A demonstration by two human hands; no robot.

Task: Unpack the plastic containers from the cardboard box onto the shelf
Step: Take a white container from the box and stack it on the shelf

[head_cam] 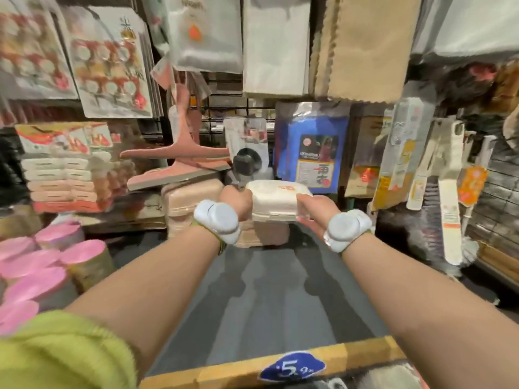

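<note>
Both arms reach far over the dark grey shelf (269,290). A white plastic container (276,200) with a small orange sticker on its lid is held between my left hand (236,199) on its left end and my right hand (314,211) on its right end. It sits on top of beige containers (262,234) stacked at the back of the shelf. More beige containers (191,200) are stacked just left of it. The cardboard box is out of view. White devices are strapped on both wrists.
Pink squeegees (179,164) jut out above the left stack. Pink round lids (36,273) lie at the left. Packaged goods and brushes (449,192) hang at the back and right. A wooden shelf edge with a blue price tag (293,367) runs along the front.
</note>
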